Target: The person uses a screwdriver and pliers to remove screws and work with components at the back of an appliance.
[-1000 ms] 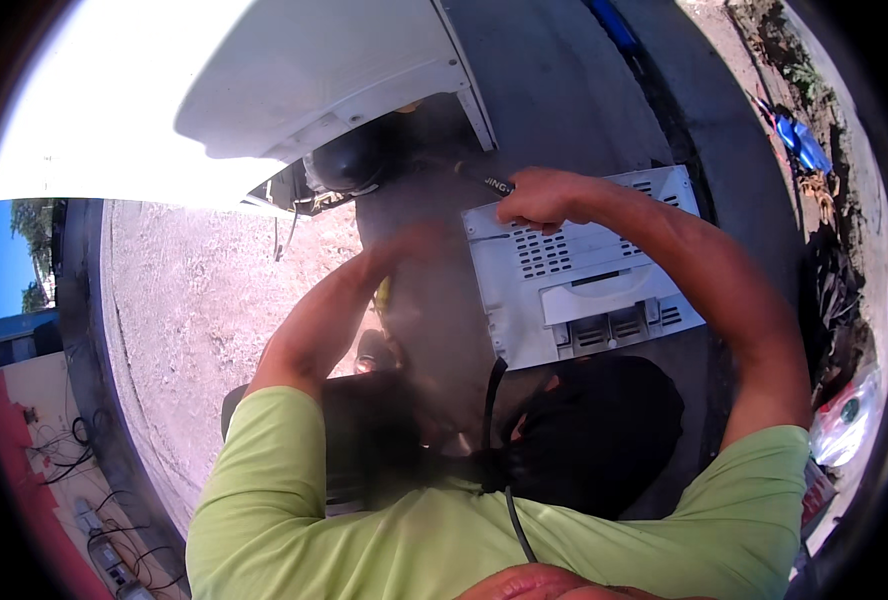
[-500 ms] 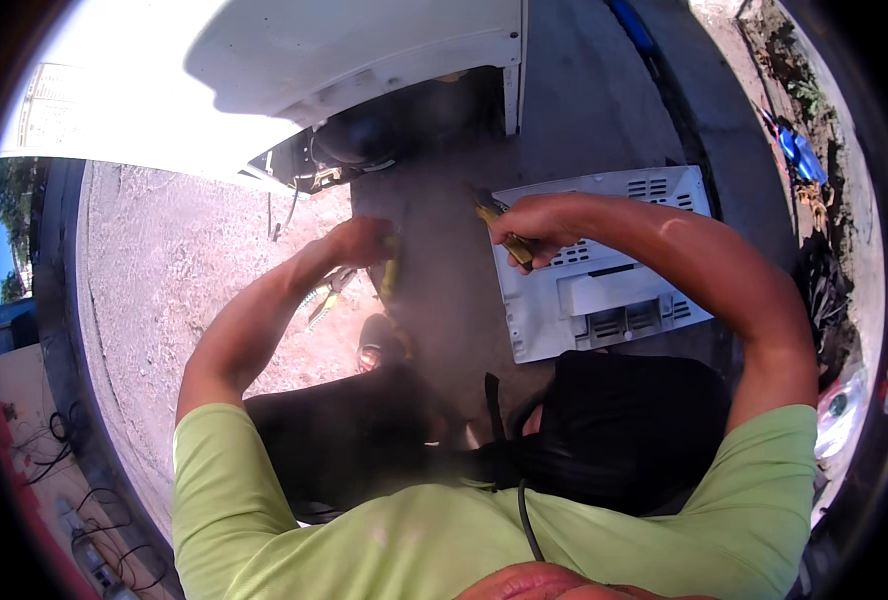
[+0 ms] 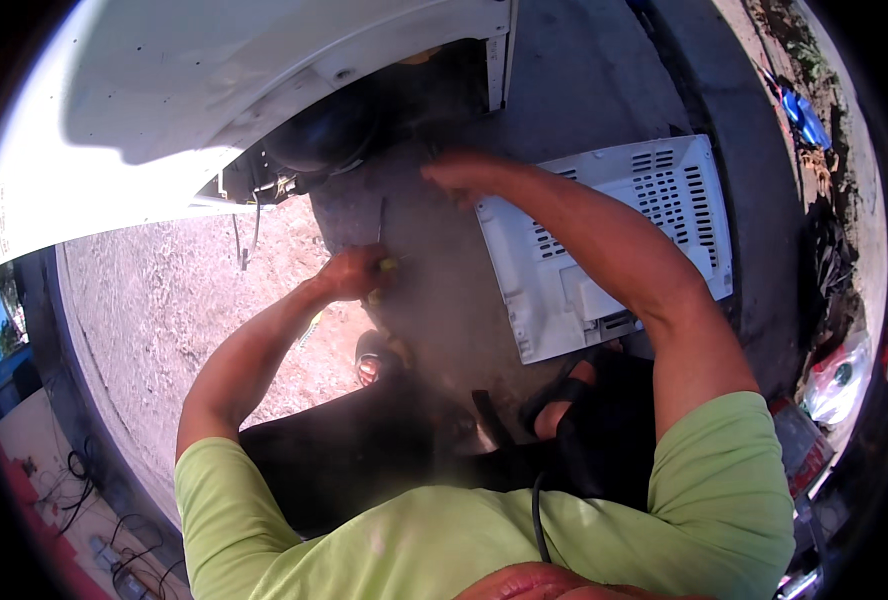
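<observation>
My left hand (image 3: 352,273) is closed round the yellow-green handle of a screwdriver (image 3: 382,225), whose thin shaft points away from me. My right hand (image 3: 456,175) is farther forward, in front of a white appliance's dark lower opening, its fingers closed. The pliers in it are mostly hidden; only a dark end shows faintly beyond the fingers. Inside the opening of the large white appliance (image 3: 364,45) sits a rounded black part (image 3: 324,135), with thin wires (image 3: 256,220) hanging at its left. Haze over the middle blurs both hands.
A white vented panel (image 3: 554,320) lies on the ground under my right forearm. My sandalled feet (image 3: 369,365) are close to the hands. A yellowish tool (image 3: 310,330) lies partly hidden beside my left forearm. Clear plastic (image 3: 839,385) and a blue object (image 3: 804,120) lie at the right.
My right hand has moved forward and left, off the vented panel toward the appliance. My left hand has come slightly nearer me, and the screwdriver's shaft now shows. The view has shifted.
</observation>
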Tool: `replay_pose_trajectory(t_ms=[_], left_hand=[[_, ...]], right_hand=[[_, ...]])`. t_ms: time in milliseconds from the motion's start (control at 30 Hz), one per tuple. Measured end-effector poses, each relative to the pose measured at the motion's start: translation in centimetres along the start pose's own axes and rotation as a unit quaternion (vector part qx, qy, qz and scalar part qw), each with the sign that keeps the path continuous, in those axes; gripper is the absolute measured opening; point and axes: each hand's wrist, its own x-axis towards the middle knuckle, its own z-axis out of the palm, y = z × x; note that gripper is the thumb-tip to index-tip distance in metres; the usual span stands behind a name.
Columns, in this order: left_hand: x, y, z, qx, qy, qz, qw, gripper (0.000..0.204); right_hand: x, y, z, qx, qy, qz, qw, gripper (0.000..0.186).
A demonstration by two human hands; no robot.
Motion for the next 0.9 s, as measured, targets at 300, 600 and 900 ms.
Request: replay_pose_trajectory(t_ms=[300, 600, 900], left_hand=[[1.2, -0.2, -0.1, -0.045, -0.006, -0.027, 0.999, 0.035], [2.1, -1.2, -0.2, -0.019, 0.006, -0.011, 1.000, 0.037], [2.2, -1.5, -0.2, -0.030, 0.009, -0.020, 0.999, 0.035]], right_hand=[[1.2, 0.2, -1.8, -0.052, -0.022, -0.053, 0.997, 0.047], [1.6, -0.7, -1.1, -0.034, 0.025, -0.018, 0.999, 0.047], [-0.1, -2.6, -2.5, -0.072, 0.007, -0.025, 0.997, 0.050]])
